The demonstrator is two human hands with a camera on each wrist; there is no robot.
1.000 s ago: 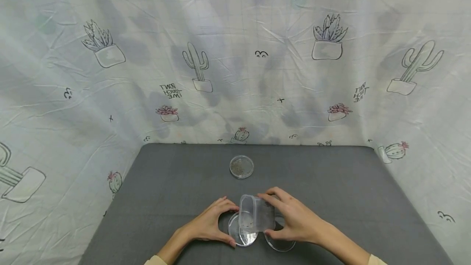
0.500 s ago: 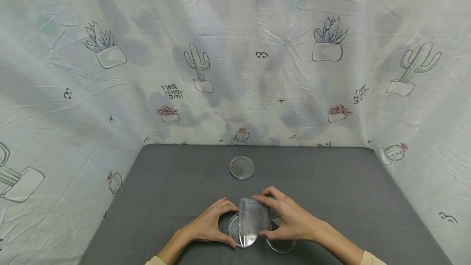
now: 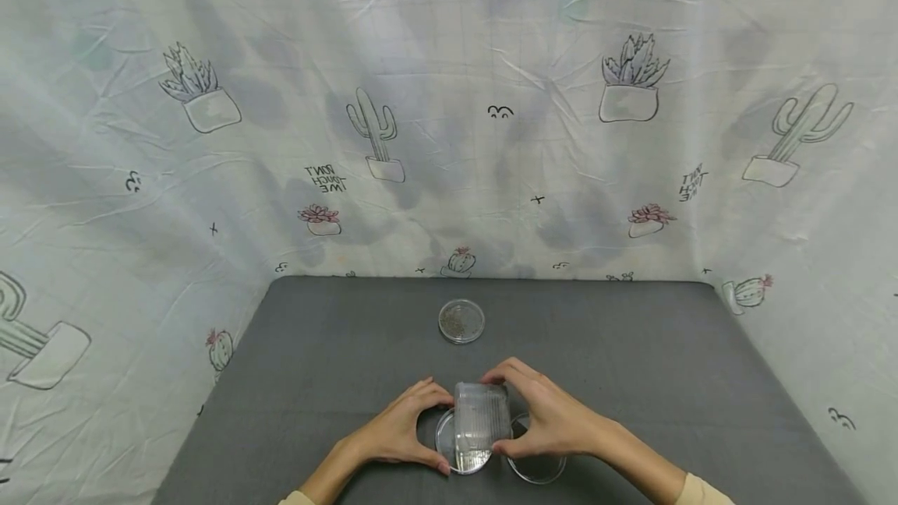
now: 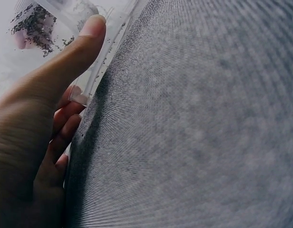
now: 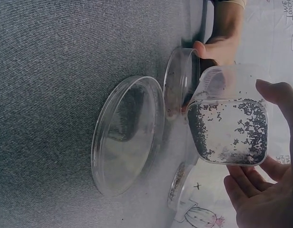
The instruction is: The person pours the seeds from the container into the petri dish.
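My left hand curls round the left rim of a clear petri dish on the grey table near its front edge; its thumb lies against the dish wall. My right hand grips a clear ribbed plastic container and holds it tipped over that dish. Small dark seeds lie inside the container, whose mouth faces the dish. Some seeds lie in the dish.
A second empty clear dish or lid lies flat just right of the held dish, under my right palm, also seen as lid. Farther back at the table's middle sits a closed petri dish of seeds. Printed cloth walls surround the grey table.
My right hand has turned the container from lying sideways to tipped further over the dish and shifted slightly left. The left hand has stayed on the dish.
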